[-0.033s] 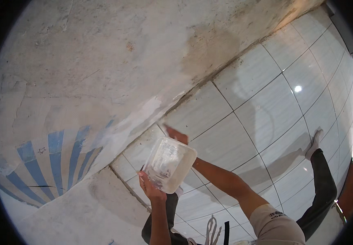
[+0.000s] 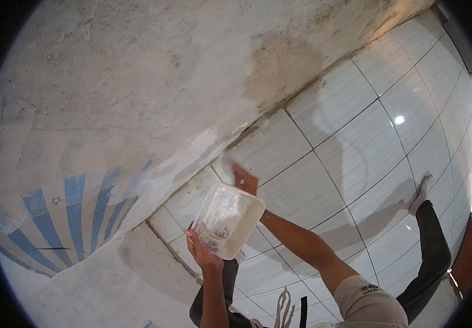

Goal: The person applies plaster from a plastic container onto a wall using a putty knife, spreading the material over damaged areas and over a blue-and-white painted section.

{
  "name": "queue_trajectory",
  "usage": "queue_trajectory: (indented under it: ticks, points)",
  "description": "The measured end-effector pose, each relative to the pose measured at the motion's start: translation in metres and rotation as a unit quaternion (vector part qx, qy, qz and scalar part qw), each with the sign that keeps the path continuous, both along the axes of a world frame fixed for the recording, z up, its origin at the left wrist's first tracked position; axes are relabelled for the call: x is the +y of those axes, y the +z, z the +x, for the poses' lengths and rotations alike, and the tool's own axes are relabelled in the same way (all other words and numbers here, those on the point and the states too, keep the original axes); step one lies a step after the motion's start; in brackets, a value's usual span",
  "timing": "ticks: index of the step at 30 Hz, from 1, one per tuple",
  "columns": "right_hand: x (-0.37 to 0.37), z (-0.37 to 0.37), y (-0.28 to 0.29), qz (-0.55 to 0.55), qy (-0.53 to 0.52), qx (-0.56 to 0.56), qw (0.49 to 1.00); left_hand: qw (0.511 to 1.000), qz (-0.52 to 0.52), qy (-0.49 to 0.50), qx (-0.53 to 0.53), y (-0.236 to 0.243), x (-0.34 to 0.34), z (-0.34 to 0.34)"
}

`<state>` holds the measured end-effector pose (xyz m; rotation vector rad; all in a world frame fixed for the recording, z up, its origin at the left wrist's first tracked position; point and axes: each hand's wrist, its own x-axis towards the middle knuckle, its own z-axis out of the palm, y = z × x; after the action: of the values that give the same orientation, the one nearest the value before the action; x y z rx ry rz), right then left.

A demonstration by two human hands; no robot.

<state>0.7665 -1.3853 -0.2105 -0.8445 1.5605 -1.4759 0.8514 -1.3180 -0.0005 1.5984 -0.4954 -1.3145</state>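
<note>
My left hand [image 2: 204, 251] grips the near left side of a square, clear plastic tub [image 2: 235, 216], with the thumb and fingers against its wall. White paste is smeared over the tub's bottom and sides. A thin dark edge shows beside the fingers. Past the tub's far rim, my right hand [image 2: 245, 180] is held low near the foot of the wall. Motion blurs its fingers, and whether it holds anything cannot be made out. The tub covers part of the right wrist. White patches lie on the wall [image 2: 208, 139] beside that hand.
Pale floor tiles [image 2: 323, 180] meet the wall along a rough, dirty joint. Blue stripes [image 2: 75, 218] are painted on the wall at left. My dark-trousered legs [image 2: 430, 246] straddle the lower area. Pale cords [image 2: 284, 309] hang at the bottom. A reddish-brown object [image 2: 468, 254] stands at far right.
My right hand has shifted slightly right, away from the wall. The left hand and tub have barely moved.
</note>
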Motion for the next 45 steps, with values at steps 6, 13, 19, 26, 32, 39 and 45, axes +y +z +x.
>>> queue_trajectory:
  ticks: [6,13,19,26,32,39,45]
  points:
    - [-0.079,-0.061,-0.008,0.001,-0.323,-0.268,0.907,1.0,0.002,-0.025,-0.006,0.004,0.007,-0.012]
    - [-0.079,-0.041,0.08,0.027,-0.162,-0.41,0.897,0.999,0.021,-0.021,-0.018,-0.001,0.019,0.011]
    - [-0.037,-0.081,0.058,0.026,-0.222,-0.41,0.884,0.999,0.004,0.013,-0.032,-0.008,0.025,0.009]
    - [-0.085,-0.035,-0.013,0.063,-0.246,-0.156,0.954,0.999,0.015,-0.029,0.013,-0.001,0.016,-0.002]
    - [-0.086,-0.005,0.058,0.041,-0.143,-0.194,0.97,1.0,0.021,-0.005,-0.021,0.003,0.019,0.007]
    - [-0.022,-0.046,0.036,0.06,-0.138,-0.294,0.944,0.998,0.01,-0.063,-0.013,0.001,0.024,0.025]
    - [-0.079,-0.056,0.003,0.023,-0.249,-0.25,0.935,0.997,0.02,-0.041,-0.055,-0.003,0.024,0.013]
